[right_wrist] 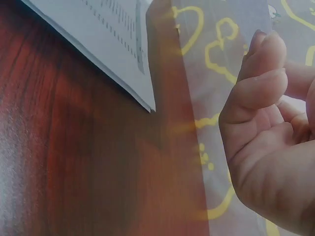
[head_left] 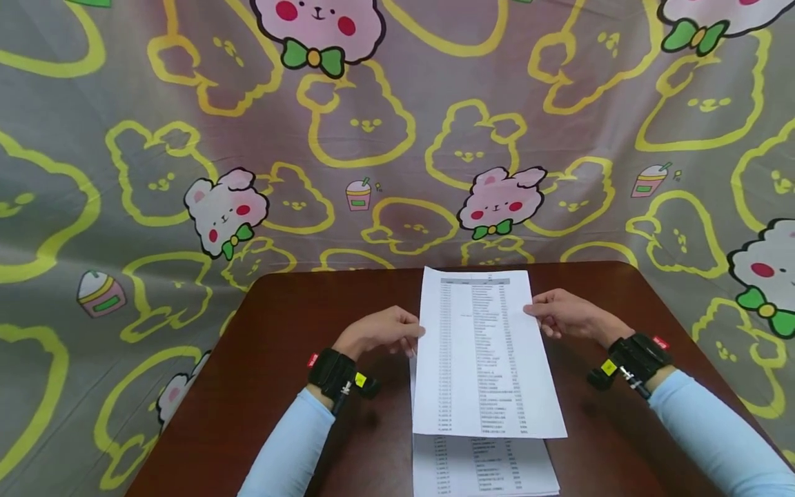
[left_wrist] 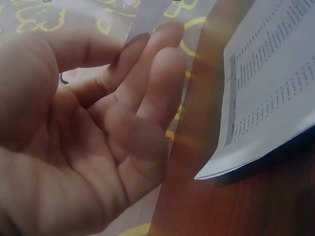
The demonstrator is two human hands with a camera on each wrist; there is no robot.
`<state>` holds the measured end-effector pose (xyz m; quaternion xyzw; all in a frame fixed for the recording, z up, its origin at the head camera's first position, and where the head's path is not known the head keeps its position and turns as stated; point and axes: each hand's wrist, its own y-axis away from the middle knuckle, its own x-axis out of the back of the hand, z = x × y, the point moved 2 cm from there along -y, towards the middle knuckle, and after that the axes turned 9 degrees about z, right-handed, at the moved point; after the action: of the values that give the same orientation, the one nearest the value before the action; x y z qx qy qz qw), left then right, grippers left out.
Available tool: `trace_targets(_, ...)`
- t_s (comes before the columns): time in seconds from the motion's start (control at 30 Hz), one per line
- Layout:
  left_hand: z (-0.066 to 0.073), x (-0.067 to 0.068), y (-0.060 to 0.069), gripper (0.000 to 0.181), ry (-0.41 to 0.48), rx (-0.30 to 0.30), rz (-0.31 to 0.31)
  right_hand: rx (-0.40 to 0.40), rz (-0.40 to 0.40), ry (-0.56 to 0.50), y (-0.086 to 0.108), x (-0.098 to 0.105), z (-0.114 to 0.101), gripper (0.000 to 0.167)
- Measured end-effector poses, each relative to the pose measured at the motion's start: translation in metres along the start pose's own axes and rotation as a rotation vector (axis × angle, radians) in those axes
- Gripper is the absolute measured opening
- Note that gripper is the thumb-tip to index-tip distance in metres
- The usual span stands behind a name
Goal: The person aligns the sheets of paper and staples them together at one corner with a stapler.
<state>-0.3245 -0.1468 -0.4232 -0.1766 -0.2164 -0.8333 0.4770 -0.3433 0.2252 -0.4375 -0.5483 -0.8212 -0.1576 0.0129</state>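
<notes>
A printed sheet of paper [head_left: 481, 359] is held up off the table between both hands, its rows of small text facing me. On its left edge my left hand [head_left: 386, 329] pinches it between thumb and fingers. My right hand [head_left: 568, 314] pinches the opposite edge, slightly higher up. Underneath, more printed papers [head_left: 484, 466] lie on the table, mostly covered by the raised sheet. Both wrist views show the lying papers [left_wrist: 266, 83] with a layered edge. In the right wrist view, the other fingers [right_wrist: 258, 93] are bent.
The dark brown wooden table [head_left: 248, 386] extends to both sides of the papers. Behind it hangs a grey cloth [head_left: 397, 138] with yellow outlines and cartoon rabbits, reaching the table's far edge. Each wrist wears a black strapped camera [head_left: 332, 373].
</notes>
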Motion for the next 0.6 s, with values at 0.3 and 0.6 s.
trace_targets(0.3, -0.003, -0.006, 0.016, 0.024, -0.032, -0.027, -0.06, 0.001, 0.004, 0.065, 0.005, -0.008, 0.006, 0.037)
trace_targets(0.6, -0.019, -0.021, 0.026, 0.021, -0.044, 0.002, -0.085, -0.022, -0.006, 0.113, 0.001, -0.024, 0.03, 0.036)
